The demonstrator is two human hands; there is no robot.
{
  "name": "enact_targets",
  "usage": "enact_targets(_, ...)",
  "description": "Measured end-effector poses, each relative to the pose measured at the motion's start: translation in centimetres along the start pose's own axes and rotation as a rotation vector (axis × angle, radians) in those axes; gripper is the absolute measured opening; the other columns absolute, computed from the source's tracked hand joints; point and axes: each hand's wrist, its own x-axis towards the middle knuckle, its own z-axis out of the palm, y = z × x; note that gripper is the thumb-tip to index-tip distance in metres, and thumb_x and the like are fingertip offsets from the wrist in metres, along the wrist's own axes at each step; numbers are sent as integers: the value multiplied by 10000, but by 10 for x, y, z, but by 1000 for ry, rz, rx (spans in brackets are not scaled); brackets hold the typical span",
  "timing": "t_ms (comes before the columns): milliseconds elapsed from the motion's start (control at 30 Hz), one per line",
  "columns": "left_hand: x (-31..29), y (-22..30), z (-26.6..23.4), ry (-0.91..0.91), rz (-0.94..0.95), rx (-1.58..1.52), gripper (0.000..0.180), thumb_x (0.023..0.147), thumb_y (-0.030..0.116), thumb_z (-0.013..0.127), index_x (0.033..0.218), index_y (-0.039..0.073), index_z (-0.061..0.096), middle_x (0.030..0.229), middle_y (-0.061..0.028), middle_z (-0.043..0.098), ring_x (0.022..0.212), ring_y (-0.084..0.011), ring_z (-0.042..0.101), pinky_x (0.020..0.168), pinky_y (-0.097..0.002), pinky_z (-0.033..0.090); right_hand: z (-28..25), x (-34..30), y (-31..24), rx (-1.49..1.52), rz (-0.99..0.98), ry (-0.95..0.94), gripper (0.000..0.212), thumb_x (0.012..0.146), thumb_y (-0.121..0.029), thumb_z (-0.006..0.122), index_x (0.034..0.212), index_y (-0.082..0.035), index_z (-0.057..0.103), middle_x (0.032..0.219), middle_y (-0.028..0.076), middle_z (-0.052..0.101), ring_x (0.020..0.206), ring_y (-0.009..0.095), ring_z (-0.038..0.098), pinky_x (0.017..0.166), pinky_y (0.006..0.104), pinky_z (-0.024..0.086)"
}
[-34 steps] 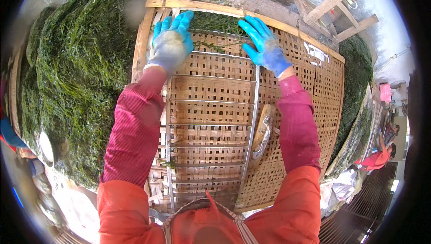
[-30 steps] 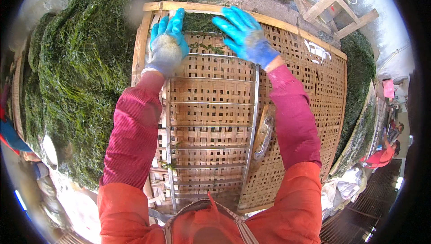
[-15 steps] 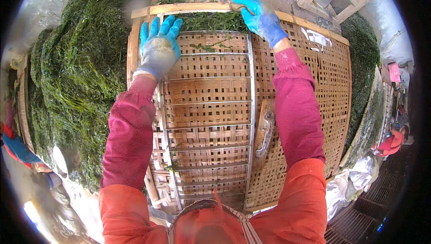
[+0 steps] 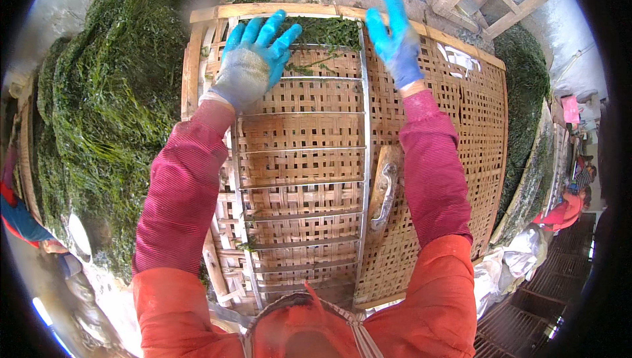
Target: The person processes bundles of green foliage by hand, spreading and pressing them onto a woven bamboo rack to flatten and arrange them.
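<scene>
A woven bamboo panel [image 4: 447, 141] in a wooden frame lies before me. On its left half rests a narrow metal grid [image 4: 364, 134] with thin crossbars. Dark green seaweed [image 4: 332, 29] fills the grid's far slot, with a few strands in the slot nearer me. My left hand [image 4: 250, 65], in a blue and grey glove, is open with fingers spread over the left part of that seaweed. My right hand [image 4: 395, 42], gloved alike, is open with fingers stretched, just right of the grid's far corner. A wooden block with a metal handle [image 4: 387, 190] lies on the panel beside the grid.
A big heap of seaweed [image 4: 112, 114] rises on the left, and another pile [image 4: 520, 75] lies at the right. A wooden stool-like frame [image 4: 487, 2] stands at the far right. People [image 4: 563, 210] show at both side edges. White sacks [image 4: 507, 266] lie lower right.
My left hand has moved to the right over the seaweed. My right hand, curled at the far wooden edge before, has its fingers stretched out now and sits slightly nearer me.
</scene>
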Motion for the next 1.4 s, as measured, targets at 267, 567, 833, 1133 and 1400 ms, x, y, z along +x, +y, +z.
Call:
enact_targets(267, 1, -15, -7, -127, 37, -136, 533, 1056, 417, 464, 1526, 167, 502, 1600, -86, 463, 1479, -314, 416, 1256, -458, 253, 0, -7, 1, 209, 118, 24, 467, 998, -296, 677, 1340, 17, 629, 1374, 196, 652, 1226, 299, 657, 1038, 370, 530)
enact_targets(567, -4, -11, -1, 151, 45, -191, 504, 1003, 288, 583, 1483, 140, 535, 1528, -77, 534, 1371, -340, 520, 1198, -483, 342, 35, -23, -48, -344, -263, -149, 409, 1004, -312, 647, 1268, 0, 671, 1390, 217, 611, 1284, 388, 586, 1125, 435, 444)
enact_targets(833, 3, 0, -37, -267, -157, -44, 614, 1077, 493, 321, 1543, 127, 482, 1599, -99, 467, 1499, -284, 393, 1286, -432, 165, -74, -195, -120, -541, 388, -123, 616, 982, -302, 659, 1370, 156, 521, 1456, 354, 500, 1366, 497, 479, 1149, 543, 401)
enact_targets(1133, -18, -15, 2, 420, -305, -278, 453, 982, 233, 605, 1395, 46, 582, 1399, -192, 616, 1287, -407, 580, 1102, -503, 460, -80, -256, -181, -516, 574, -89, 378, 1006, -187, 621, 1210, 132, 626, 1299, 325, 621, 1171, 435, 639, 1003, 476, 536)
enact_targets(1400, -20, -16, 8, 679, -407, -355, 471, 960, 102, 623, 1408, 3, 518, 1344, -246, 621, 1249, -458, 583, 1079, -515, 478, 3, -9, -98, -357, -186, -124, 385, 999, -163, 584, 1321, 47, 613, 1427, 234, 576, 1227, 380, 631, 1034, 464, 525)
